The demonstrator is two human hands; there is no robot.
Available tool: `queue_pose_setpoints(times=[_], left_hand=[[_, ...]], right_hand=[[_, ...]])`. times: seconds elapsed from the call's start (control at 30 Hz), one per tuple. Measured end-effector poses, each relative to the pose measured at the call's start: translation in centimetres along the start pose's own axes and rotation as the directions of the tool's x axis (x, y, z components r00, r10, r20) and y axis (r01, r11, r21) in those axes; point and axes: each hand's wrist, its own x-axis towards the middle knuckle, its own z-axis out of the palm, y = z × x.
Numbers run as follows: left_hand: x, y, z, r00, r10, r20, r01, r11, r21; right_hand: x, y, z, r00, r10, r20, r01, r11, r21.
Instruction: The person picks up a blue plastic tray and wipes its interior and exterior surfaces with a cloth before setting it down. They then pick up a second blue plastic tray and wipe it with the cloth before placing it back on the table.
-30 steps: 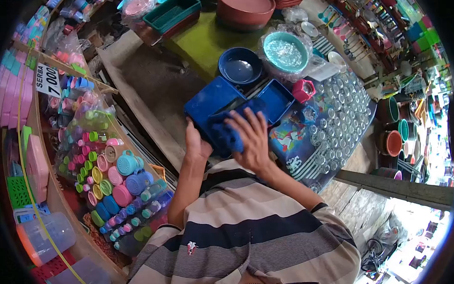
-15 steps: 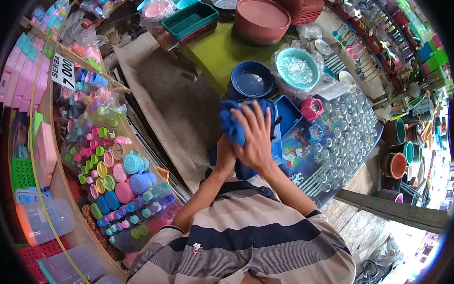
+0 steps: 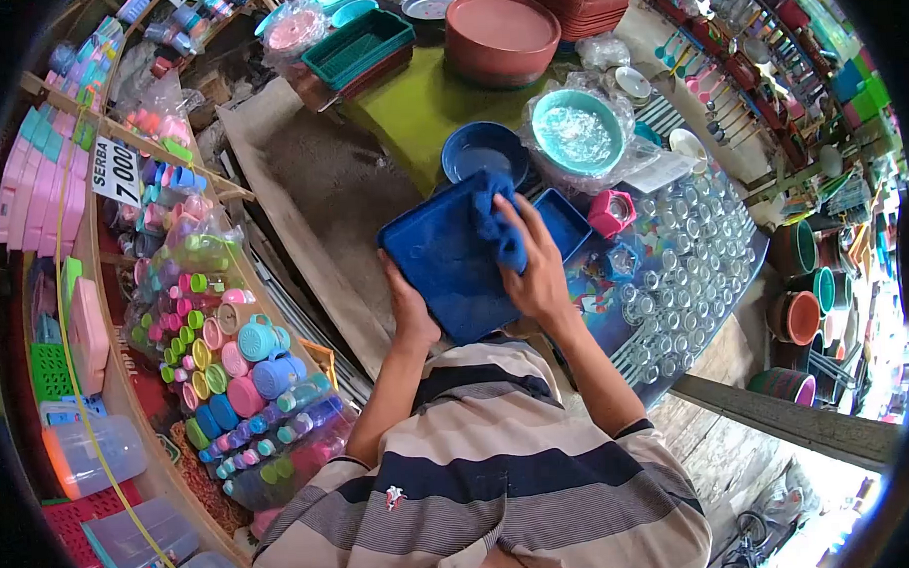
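A blue rectangular tray (image 3: 439,259) is held up in front of the striped shirt. My left hand (image 3: 410,306) grips its lower left edge. On the tray's right side, my right hand (image 3: 536,266) presses a crumpled blue cloth (image 3: 499,217) against the surface, fingers bent over it. Just beyond the tray stands a round blue basin (image 3: 484,151). Another blue tray (image 3: 563,225) lies to the right, partly hidden by my right hand.
Glass jars (image 3: 684,266) cover the right of the table, near a pink container (image 3: 612,213) and a turquoise basin (image 3: 576,132). Reddish-brown basins (image 3: 502,34) stand behind. Colourful bottles and cups (image 3: 243,397) fill the left shelf. A wooden beam (image 3: 789,412) crosses the lower right.
The blue tray now faces up in view, tilted between the hands. My left hand has moved left from beside the cloth to the tray's edge; my right hand has shifted right with the cloth.
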Motion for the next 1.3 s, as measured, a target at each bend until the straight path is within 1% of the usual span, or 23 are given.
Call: queue_pose_setpoints(times=[0.1, 0.13, 0.2, 0.23, 0.3, 0.37, 0.43, 0.5, 0.57, 0.6, 0.63, 0.7, 0.73, 0.77, 0.83, 0.87, 0.93, 1.03, 1.1, 1.13, 1.2, 1.23, 1.3], left_hand=[[1.1, -0.3, 0.4, 0.997, 0.065, 0.036, -0.058, 0.985, -0.165], [1.2, -0.2, 0.7, 0.997, 0.062, 0.034, -0.056, 0.985, -0.161], [1.3, -0.1, 1.5, 0.962, 0.178, -0.205, -0.208, 0.968, -0.139], [1.5, -0.1, 1.6, 0.965, 0.168, -0.2, -0.197, 0.971, -0.137], [1.8, -0.3, 1.6, 0.935, 0.31, -0.174, -0.325, 0.943, -0.066], [1.8, -1.2, 1.6, 0.929, 0.319, -0.191, -0.337, 0.939, -0.07], [1.8, -2.8, 1.3, 0.874, 0.388, -0.293, -0.414, 0.91, -0.031], [3.0, -6.1, -2.3, 0.867, 0.327, -0.375, -0.375, 0.925, -0.059], [4.3, -10.0, -8.0, 0.806, 0.571, 0.154, -0.581, 0.718, 0.382], [2.4, -7.7, -1.0, 0.706, 0.644, 0.294, -0.697, 0.556, 0.453], [2.5, -6.8, 1.1, 0.714, 0.631, 0.303, -0.69, 0.56, 0.459], [3.3, -6.3, 3.6, 0.459, 0.347, 0.817, -0.87, 0.362, 0.335], [4.2, -6.6, 4.4, 0.399, 0.228, 0.888, -0.864, 0.418, 0.28], [5.1, -6.9, 5.3, 0.316, 0.112, 0.942, -0.851, 0.472, 0.229], [6.1, -7.7, 6.6, 0.327, -0.031, 0.945, -0.833, 0.463, 0.303], [7.1, -8.2, 6.9, 0.292, -0.094, 0.952, -0.841, 0.448, 0.302], [8.3, -9.3, 7.2, 0.279, -0.164, 0.946, -0.837, 0.441, 0.323], [12.1, -10.5, 8.1, 0.113, -0.175, 0.978, -0.97, 0.193, 0.146], [14.2, -11.0, 8.5, 0.276, -0.173, 0.945, -0.958, 0.029, 0.285], [15.4, -11.5, 8.2, 0.284, -0.194, 0.939, -0.953, 0.047, 0.298], [17.2, -13.2, 6.7, 0.576, -0.158, 0.802, -0.794, 0.123, 0.595], [18.2, -13.7, 5.6, 0.636, -0.184, 0.75, -0.734, 0.158, 0.661], [20.1, -15.7, 3.4, 0.744, -0.175, 0.645, -0.617, 0.192, 0.763]], right_hand=[[-2.3, 0.3, -1.1, 0.996, 0.043, 0.076, -0.039, 0.998, -0.051], [-3.5, 1.4, -1.0, 0.996, 0.055, 0.076, -0.05, 0.997, -0.063], [-6.4, 3.5, -0.6, 0.983, 0.151, 0.1, -0.15, 0.989, -0.011], [-8.1, 4.8, -0.5, 0.962, 0.243, 0.126, -0.249, 0.968, 0.035], [-12.5, 9.5, 0.3, 0.963, 0.223, 0.148, -0.222, 0.975, -0.025], [-15.8, 13.1, 0.7, 0.839, 0.504, 0.205, -0.541, 0.814, 0.211], [-16.2, 13.8, -0.6, 0.583, 0.777, 0.237, -0.789, 0.471, 0.395], [-15.4, 12.7, -3.5, 0.426, 0.869, 0.252, -0.766, 0.198, 0.612], [-14.4, 11.8, -6.9, 0.266, 0.822, 0.504, -0.738, -0.163, 0.654], [-14.0, 11.2, -8.2, 0.237, 0.784, 0.574, -0.75, -0.227, 0.621], [-14.4, 11.2, -8.7, 0.229, 0.788, 0.572, -0.741, -0.24, 0.627], [-15.1, 11.2, -9.4, 0.222, 0.68, 0.699, -0.664, -0.419, 0.619], [-14.9, 10.6, -9.6, 0.245, 0.734, 0.633, -0.694, -0.324, 0.644], [-15.8, 11.7, -9.3, 0.249, 0.697, 0.673, -0.686, -0.363, 0.63], [-16.2, 13.2, -9.1, 0.209, 0.742, 0.636, -0.814, -0.228, 0.534], [-16.1, 13.1, -9.9, 0.217, 0.771, 0.599, -0.909, -0.065, 0.413], [-18.6, 16.2, -8.1, 0.163, 0.783, 0.6, -0.93, -0.081, 0.358], [-18.6, 18.5, -7.0, 0.146, 0.851, 0.505, -0.876, -0.127, 0.466], [-18.7, 21.3, -5.6, 0.182, 0.921, 0.344, -0.869, -0.012, 0.494], [-20.0, 24.0, -4.1, 0.28, 0.921, 0.272, -0.85, 0.107, 0.515], [-18.9, 26.0, -3.1, 0.354, 0.921, 0.165, -0.842, 0.236, 0.486], [-18.2, 26.6, -2.1, 0.433, 0.9, 0.041, -0.785, 0.355, 0.508], [-18.2, 29.3, -0.5, 0.409, 0.913, -0.008, -0.87, 0.393, 0.298]])
